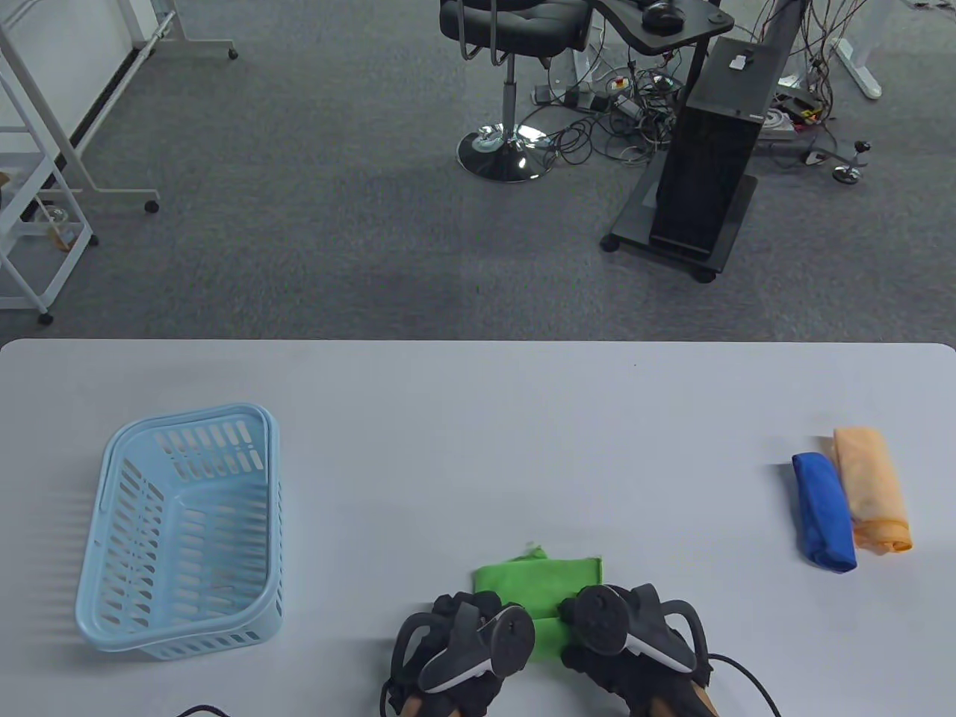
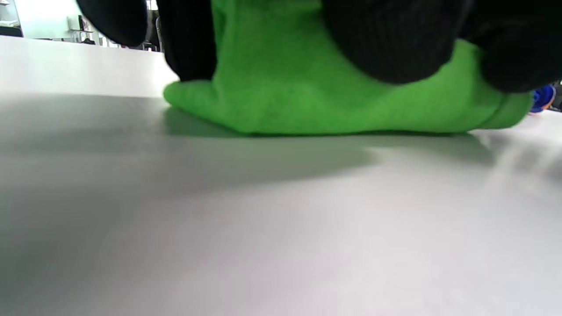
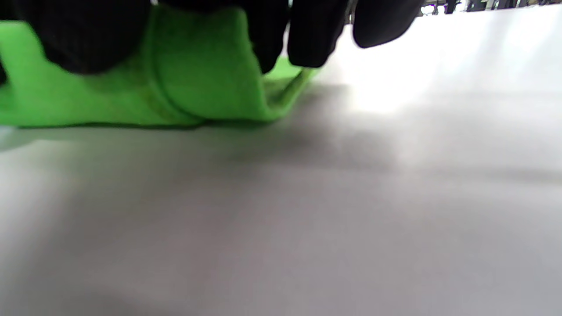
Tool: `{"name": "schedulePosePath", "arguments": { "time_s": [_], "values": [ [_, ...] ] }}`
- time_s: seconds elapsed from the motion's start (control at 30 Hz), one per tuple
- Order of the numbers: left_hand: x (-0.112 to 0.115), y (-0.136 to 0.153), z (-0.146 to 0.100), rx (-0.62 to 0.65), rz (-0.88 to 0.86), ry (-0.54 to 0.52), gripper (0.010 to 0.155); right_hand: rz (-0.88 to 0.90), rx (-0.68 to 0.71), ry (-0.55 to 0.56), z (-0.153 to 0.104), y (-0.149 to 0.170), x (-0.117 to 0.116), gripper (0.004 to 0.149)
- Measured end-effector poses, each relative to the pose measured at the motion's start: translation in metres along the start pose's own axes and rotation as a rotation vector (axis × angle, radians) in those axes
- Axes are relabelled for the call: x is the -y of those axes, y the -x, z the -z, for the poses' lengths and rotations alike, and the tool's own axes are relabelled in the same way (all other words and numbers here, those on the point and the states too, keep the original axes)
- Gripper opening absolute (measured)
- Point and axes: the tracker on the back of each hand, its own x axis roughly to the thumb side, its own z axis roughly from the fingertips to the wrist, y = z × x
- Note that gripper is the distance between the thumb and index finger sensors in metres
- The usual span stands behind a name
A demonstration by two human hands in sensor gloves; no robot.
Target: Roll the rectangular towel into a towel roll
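A green towel (image 1: 539, 579) lies at the near middle of the table, its near part rolled up under both hands. My left hand (image 1: 469, 635) rests on the left end of the roll and my right hand (image 1: 627, 627) on the right end. In the left wrist view the gloved fingers (image 2: 386, 44) press down on the green roll (image 2: 307, 92). In the right wrist view the fingers (image 3: 307, 39) curl over the roll's end (image 3: 193, 83). The flat part of the towel stretches away from the hands.
A light blue plastic basket (image 1: 183, 530) stands on the table's left. A blue towel roll (image 1: 823, 512) and an orange towel roll (image 1: 870, 489) lie side by side at the right. The table's far edge (image 1: 478, 343) borders grey carpet.
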Motion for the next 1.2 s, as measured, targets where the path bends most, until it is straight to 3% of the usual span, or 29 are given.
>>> {"name": "schedulePosePath", "arguments": {
  "time_s": [0.3,0.47,0.67,0.77,0.83,0.93,1.03,1.2],
  "values": [
    [-0.007,0.006,0.000,-0.037,-0.071,-0.045,0.062,0.062,-0.004,0.016,0.000,0.005,0.003,0.062],
    [-0.005,0.000,0.001,-0.071,-0.021,-0.041,0.063,0.061,-0.017,0.032,0.000,0.002,0.004,0.064],
    [-0.007,-0.003,-0.001,-0.082,0.015,-0.071,0.063,0.091,-0.007,0.127,-0.002,-0.006,0.008,0.061],
    [-0.011,-0.003,-0.003,-0.082,0.018,-0.129,0.047,0.078,0.005,0.159,-0.001,-0.008,0.010,0.048],
    [-0.011,-0.006,-0.003,-0.074,0.060,-0.107,0.044,0.060,0.012,0.138,-0.001,-0.009,0.008,0.047],
    [-0.010,-0.007,-0.004,-0.061,0.074,-0.110,0.049,0.027,0.003,0.155,-0.002,-0.008,0.008,0.047],
    [-0.009,-0.003,-0.007,-0.059,0.024,-0.061,0.065,0.018,-0.018,0.154,-0.002,-0.003,0.010,0.049],
    [-0.003,-0.005,-0.003,-0.084,0.127,0.026,0.078,0.061,-0.011,0.085,-0.001,0.002,0.006,0.069]
  ]
}}
